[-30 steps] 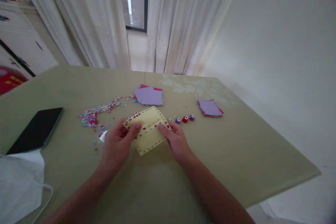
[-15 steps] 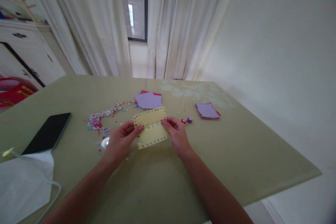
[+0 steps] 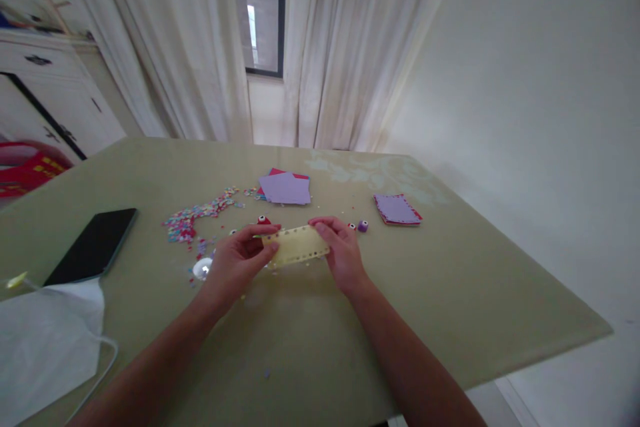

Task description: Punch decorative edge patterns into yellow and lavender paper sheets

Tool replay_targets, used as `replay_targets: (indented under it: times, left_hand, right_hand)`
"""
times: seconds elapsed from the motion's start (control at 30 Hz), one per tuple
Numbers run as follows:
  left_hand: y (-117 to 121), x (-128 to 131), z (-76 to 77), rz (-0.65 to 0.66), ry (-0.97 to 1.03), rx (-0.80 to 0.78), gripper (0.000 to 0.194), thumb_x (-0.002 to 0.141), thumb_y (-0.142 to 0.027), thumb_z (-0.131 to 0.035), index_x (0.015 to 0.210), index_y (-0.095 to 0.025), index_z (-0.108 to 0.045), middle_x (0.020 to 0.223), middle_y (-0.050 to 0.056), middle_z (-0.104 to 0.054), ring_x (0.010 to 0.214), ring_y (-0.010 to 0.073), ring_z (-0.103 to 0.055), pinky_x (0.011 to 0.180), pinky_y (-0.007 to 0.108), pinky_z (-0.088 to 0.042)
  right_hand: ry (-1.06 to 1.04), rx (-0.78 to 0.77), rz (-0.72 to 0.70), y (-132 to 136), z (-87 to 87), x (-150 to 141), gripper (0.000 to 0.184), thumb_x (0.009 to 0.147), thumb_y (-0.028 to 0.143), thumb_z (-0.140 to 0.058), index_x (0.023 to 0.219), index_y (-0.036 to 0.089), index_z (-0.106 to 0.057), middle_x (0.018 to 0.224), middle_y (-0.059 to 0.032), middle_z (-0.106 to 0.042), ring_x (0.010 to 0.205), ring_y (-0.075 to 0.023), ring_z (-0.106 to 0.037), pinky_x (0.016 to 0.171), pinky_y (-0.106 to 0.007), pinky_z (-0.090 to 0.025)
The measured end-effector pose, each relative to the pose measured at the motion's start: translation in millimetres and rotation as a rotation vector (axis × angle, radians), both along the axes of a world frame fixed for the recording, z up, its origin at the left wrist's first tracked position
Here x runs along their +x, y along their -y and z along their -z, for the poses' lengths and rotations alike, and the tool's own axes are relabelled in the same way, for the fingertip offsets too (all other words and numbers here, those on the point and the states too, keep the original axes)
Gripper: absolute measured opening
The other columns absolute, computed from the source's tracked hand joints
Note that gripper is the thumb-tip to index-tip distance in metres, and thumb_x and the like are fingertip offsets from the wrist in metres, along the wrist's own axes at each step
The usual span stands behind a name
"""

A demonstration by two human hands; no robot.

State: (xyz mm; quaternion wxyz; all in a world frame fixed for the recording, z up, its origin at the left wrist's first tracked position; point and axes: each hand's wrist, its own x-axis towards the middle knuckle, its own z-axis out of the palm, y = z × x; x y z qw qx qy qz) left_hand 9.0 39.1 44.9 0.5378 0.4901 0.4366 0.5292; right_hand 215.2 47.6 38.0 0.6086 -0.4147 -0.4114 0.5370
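A yellow sheet of paper point(image 3: 297, 246) with a row of holes or dots along its edges is held above the table, now looking like a narrow, folded strip. My left hand point(image 3: 237, 259) pinches its left end between thumb and fingers. At the opposite end, my right hand point(image 3: 341, 250) grips it the same way. Just behind the paper stand small eye-marked paint pots or beads, a red one point(image 3: 263, 220) and a purple one point(image 3: 363, 226) among them. Close to my left wrist lies a small shiny white disc point(image 3: 203, 269).
Colourful confetti bits point(image 3: 193, 219) spread over the table point(image 3: 475, 293) on the left. Farther back lie loose purple and red papers point(image 3: 286, 188); a purple stack point(image 3: 397, 209) sits to the right. A phone point(image 3: 93, 245) and a white face mask point(image 3: 47, 347) occupy the left side.
The yellow paper went from a creased, opened sheet to a folded strip, its upper part brought over. Both hands kept hold of it. The camera view tilted slightly.
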Motion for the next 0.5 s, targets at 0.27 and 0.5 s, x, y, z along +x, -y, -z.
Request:
replay_targets:
  times: [0.27,0.5]
  left_hand:
    - [2.6,3.5,4.2,0.053,-0.191,-0.001,0.041,0.077,-0.058,-0.086,0.095,-0.02,-0.085,0.093,0.01,-0.083,0.081,0.0257,-0.075,0.071,0.032,-0.058]
    - [8.4,9.6,1.0,0.07,-0.062,-0.04,0.043,0.075,-0.058,-0.089,0.095,-0.021,-0.08,0.091,0.008,-0.081,0.079,0.024,-0.074,0.068,0.03,-0.056]
  right_hand:
    - [0.057,0.088,0.034,0.6,-2.7,-4.9,0.05,0.068,0.036,-0.095,0.11,0.024,-0.07,0.108,-0.005,-0.075,0.084,-0.0178,-0.069,0.076,-0.031,-0.058]
    - [0.08,-0.007,-0.086,3.5,1.0,-4.9,0.031,0.073,0.043,-0.092,0.087,0.02,-0.077,0.078,-0.0004,-0.073,0.067,-0.0156,-0.063,0.066,-0.029,-0.052]
